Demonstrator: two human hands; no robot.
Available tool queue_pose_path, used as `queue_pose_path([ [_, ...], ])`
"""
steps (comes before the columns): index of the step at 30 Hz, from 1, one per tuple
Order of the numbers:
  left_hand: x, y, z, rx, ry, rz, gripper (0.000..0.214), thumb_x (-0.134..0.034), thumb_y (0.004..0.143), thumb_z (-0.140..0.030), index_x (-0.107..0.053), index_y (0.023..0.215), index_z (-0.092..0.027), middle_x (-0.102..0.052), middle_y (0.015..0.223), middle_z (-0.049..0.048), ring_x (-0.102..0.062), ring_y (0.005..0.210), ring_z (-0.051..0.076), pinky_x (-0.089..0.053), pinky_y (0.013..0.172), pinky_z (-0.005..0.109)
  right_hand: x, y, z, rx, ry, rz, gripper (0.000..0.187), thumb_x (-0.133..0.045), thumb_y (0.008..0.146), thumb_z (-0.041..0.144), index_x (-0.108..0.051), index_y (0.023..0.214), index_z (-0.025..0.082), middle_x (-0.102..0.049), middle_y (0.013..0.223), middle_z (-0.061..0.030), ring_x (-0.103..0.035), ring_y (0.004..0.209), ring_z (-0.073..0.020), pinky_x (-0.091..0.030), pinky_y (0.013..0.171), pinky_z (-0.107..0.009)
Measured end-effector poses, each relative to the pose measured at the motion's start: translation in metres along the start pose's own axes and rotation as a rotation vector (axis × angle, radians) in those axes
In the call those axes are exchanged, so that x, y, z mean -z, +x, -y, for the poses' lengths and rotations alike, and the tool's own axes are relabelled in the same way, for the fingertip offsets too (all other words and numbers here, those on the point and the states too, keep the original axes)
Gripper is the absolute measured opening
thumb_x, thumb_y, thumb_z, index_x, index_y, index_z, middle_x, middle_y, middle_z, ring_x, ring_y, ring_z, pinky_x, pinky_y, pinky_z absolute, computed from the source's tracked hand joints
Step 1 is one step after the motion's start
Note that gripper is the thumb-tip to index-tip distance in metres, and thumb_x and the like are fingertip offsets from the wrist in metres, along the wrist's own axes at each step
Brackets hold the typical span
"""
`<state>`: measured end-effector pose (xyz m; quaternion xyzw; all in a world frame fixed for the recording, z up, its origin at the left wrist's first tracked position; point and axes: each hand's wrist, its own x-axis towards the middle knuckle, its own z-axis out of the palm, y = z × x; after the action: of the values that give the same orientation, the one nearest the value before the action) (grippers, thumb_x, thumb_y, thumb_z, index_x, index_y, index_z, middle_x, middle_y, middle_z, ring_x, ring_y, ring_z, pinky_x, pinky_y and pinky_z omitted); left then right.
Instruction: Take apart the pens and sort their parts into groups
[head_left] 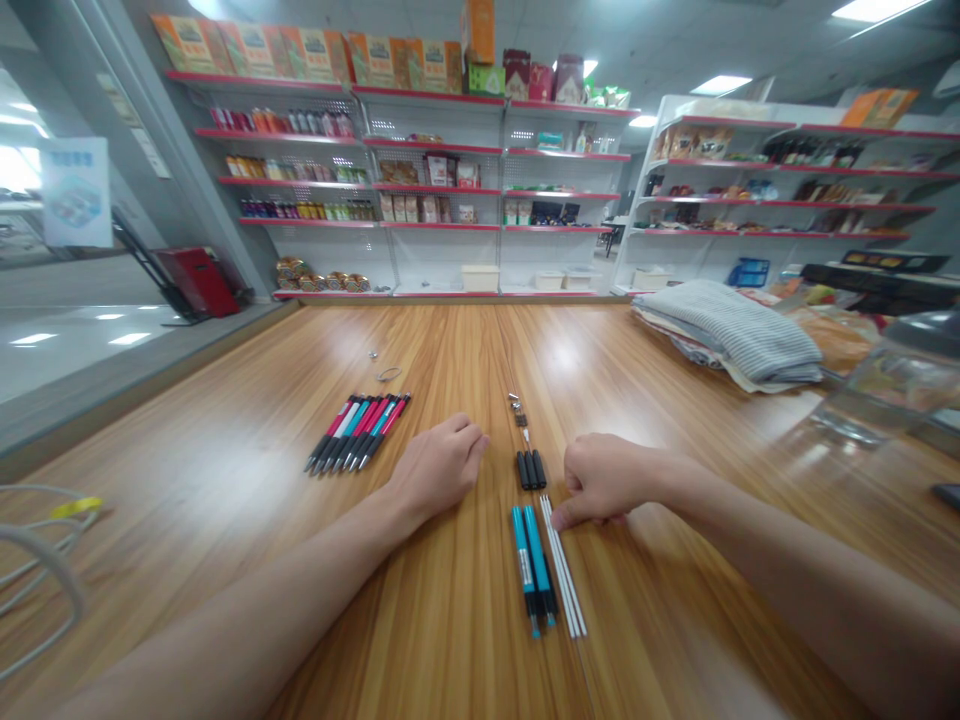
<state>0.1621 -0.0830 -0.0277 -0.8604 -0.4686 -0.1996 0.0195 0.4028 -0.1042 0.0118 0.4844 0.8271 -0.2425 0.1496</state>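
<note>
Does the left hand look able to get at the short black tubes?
Probably yes: the left hand is just left of the black tubes, and nothing appears to lie between.

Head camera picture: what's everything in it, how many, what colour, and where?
Pens: several, pink, teal, white, black, left
Teal barrels: two, teal and black, front middle
Thin sticks: three, white, beside barrels
Grips: three, black, beyond barrels
Small parts: several, mostly silvery, beyond grips
Ring: one, silvery, beyond pens
Cable: count unclear, pale, left edge
Cloths: pile, grey-striped top, right
Container: one, clear, right
Table: one, brown, underneath
Shelves: several, white, red-edged, behind
Goods: many, mixed colours, on shelves
Left hand: one, bare, right of pens
Right hand: one, bare, by sticks
</note>
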Motion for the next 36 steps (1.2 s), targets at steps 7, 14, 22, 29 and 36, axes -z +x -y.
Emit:
queue_pose_path([
  [7,-0.0011,-0.0001,0.0009,-0.021,-0.004,-0.015,0.033,-0.033,0.095,-0.034,-0.055,0.075,-0.019,-0.057,0.084,0.0042,-0.057,0.075,0.015,-0.040,0.068,0.027,-0.0003,-0.0004,-0.0014,0.020,-0.023,-0.014,0.067,-0.048,0.066,0.079,-0.066,0.053,0.015,-0.063,0.048,-0.0023,-0.055,0.045,-0.0114,-0.036,0.050,-0.022],
  [14,-0.0013,0.0003,0.0010,-0.013,0.002,0.002,0.033,-0.033,0.095,-0.034,-0.054,0.075,-0.019,-0.057,0.084,0.0047,-0.057,0.077,0.016,-0.040,0.070,0.028,0.0003,-0.0009,0.0008,0.018,-0.036,-0.019,0.067,-0.048,0.067,0.078,-0.067,0.053,0.016,-0.063,0.049,-0.0027,-0.054,0.045,-0.0115,-0.035,0.051,-0.022],
  [22,-0.0022,-0.0007,0.0015,-0.023,-0.004,-0.014,0.032,-0.033,0.095,-0.034,-0.054,0.075,-0.019,-0.057,0.084,0.0042,-0.057,0.076,0.015,-0.040,0.069,0.027,0.0039,-0.0048,-0.0009,0.056,-0.062,0.029,0.060,-0.053,0.067,0.072,-0.066,0.057,0.015,-0.063,0.051,-0.0018,-0.052,0.046,-0.0102,-0.033,0.048,-0.022],
  [29,-0.0017,-0.0002,0.0011,-0.024,-0.003,-0.018,0.033,-0.033,0.095,-0.034,-0.053,0.074,-0.019,-0.056,0.083,0.0035,-0.057,0.075,0.014,-0.040,0.068,0.027,0.0048,-0.0053,0.0000,0.056,-0.067,0.029,0.066,-0.053,0.060,0.079,-0.066,0.056,0.015,-0.063,0.051,-0.0020,-0.051,0.045,-0.0106,-0.032,0.047,-0.023],
  [36,-0.0019,0.0001,0.0018,-0.035,-0.007,-0.021,0.033,-0.033,0.095,-0.034,-0.053,0.074,-0.018,-0.056,0.083,0.0037,-0.056,0.074,0.014,-0.039,0.068,0.027,0.0027,-0.0046,0.0018,0.065,-0.075,-0.026,0.068,-0.045,0.070,0.077,-0.064,0.051,0.015,-0.061,0.046,-0.0026,-0.050,0.043,-0.0100,-0.034,0.048,-0.022],
])
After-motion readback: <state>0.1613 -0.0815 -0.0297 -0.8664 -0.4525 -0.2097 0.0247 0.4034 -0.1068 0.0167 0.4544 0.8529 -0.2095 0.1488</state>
